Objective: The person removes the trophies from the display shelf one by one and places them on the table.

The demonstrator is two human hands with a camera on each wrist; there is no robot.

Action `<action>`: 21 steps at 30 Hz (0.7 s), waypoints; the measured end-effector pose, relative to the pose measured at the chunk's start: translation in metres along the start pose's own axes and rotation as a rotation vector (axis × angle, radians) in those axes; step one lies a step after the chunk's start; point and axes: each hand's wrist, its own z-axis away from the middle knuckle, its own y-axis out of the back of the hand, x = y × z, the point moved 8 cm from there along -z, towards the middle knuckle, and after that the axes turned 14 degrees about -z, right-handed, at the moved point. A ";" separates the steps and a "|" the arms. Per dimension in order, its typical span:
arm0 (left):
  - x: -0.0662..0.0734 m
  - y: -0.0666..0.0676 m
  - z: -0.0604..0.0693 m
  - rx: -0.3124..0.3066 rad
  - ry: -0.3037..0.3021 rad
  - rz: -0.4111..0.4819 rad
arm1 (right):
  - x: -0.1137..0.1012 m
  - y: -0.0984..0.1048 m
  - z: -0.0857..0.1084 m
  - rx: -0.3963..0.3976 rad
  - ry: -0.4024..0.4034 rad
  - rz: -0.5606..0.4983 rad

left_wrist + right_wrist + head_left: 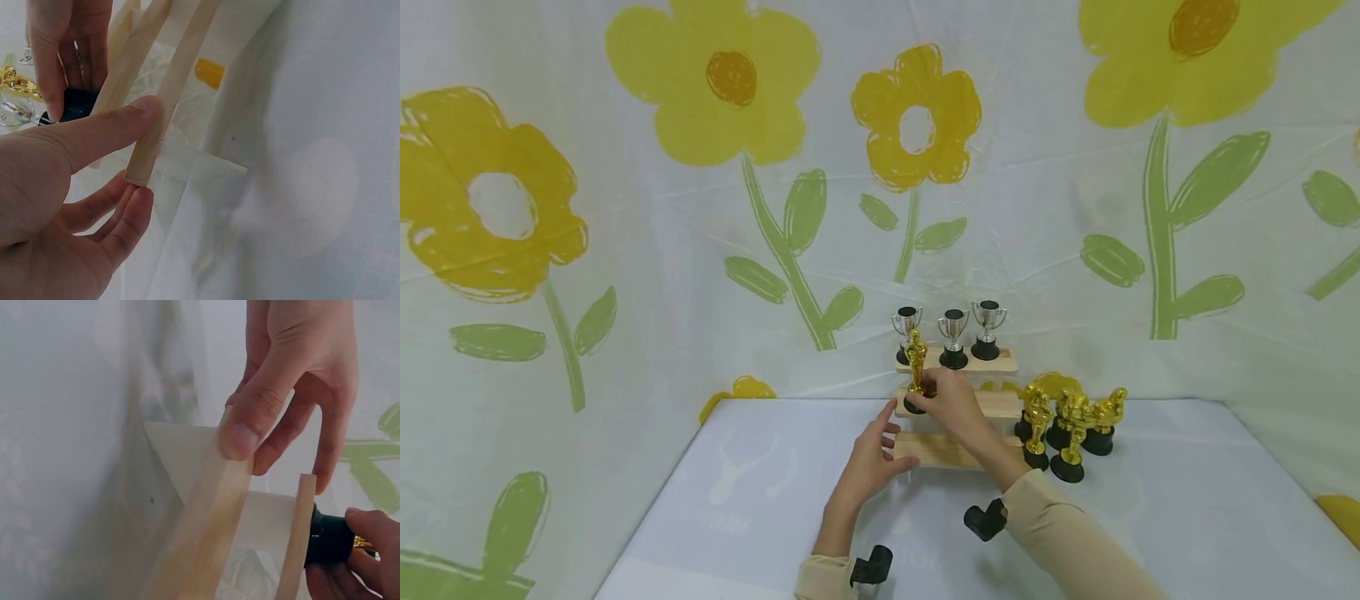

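Note:
A gold figurine on a black base point(915, 360) stands at the left end of the wooden rack's middle shelf point(1000, 404). My right hand point(957, 408) pinches it low down; in the right wrist view the fingers hold its black base point(330, 539) against the shelf. The left hand point(868, 462) grips the left end of the bottom shelf point(943, 450), thumb on its front edge and fingertips under the end, as the left wrist view shows at the shelf point(147, 153). One finger of that hand reaches up to the middle shelf's end.
Three silver cups point(953, 337) with black bases stand on the top shelf. Several gold figurines point(1072, 437) stand close together on the white table point(760, 475), just right of the rack. A flower-printed cloth point(1030, 208) hangs behind the table.

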 end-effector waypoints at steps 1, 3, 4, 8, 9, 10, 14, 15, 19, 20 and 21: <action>0.000 0.000 0.000 0.000 0.001 -0.001 | 0.000 0.000 0.000 0.006 0.002 -0.001; 0.000 -0.001 -0.001 -0.001 0.000 -0.002 | 0.001 0.000 0.001 0.017 0.004 -0.006; 0.000 -0.001 -0.001 -0.002 0.000 -0.004 | 0.002 0.000 0.002 0.024 0.002 -0.006; -0.002 0.000 0.000 0.000 0.006 -0.010 | 0.003 -0.002 0.005 0.049 0.001 -0.006; -0.002 0.001 0.000 0.003 0.006 -0.014 | 0.003 -0.003 0.005 0.057 0.003 -0.001; -0.002 0.002 0.000 0.006 0.006 -0.018 | 0.003 -0.003 0.005 0.065 0.002 0.003; -0.001 0.004 0.001 0.013 0.009 -0.026 | 0.001 -0.002 0.007 0.101 0.013 0.026; -0.001 0.003 0.001 0.013 0.010 -0.028 | 0.001 -0.001 0.008 0.108 0.014 0.026; -0.001 0.001 0.001 0.009 0.013 -0.019 | 0.001 0.001 0.011 0.120 0.010 0.025; -0.001 0.000 0.001 0.007 0.010 -0.017 | 0.001 0.001 0.011 0.122 0.003 0.025; 0.000 -0.001 0.001 0.004 0.008 -0.015 | 0.002 0.001 0.012 0.124 -0.003 0.027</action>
